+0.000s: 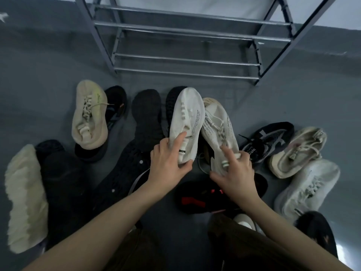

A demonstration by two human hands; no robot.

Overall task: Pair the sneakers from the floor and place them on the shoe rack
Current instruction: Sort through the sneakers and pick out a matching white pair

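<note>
The left hand (168,163) grips the heel of a white sneaker (187,122), thumb under, fingers curled over the collar. The right hand (236,173) clamps the heel of a speckled sneaker (218,132), just right of the first and touching it. Both toes point far, toward the rack (185,55), whose bars are bare. Between the held pair and the rack lie two black soles (146,114). Far left, a beige sneaker (89,114) rests on a black one. Near left lies a cream sole (25,196). Right of the hands sit a black-and-white sneaker (267,141), a tan sneaker (298,151) and a pale grey one (306,188). Beneath the right wrist lies a black-and-red sneaker (197,198) on the grey floor (39,65).
</note>
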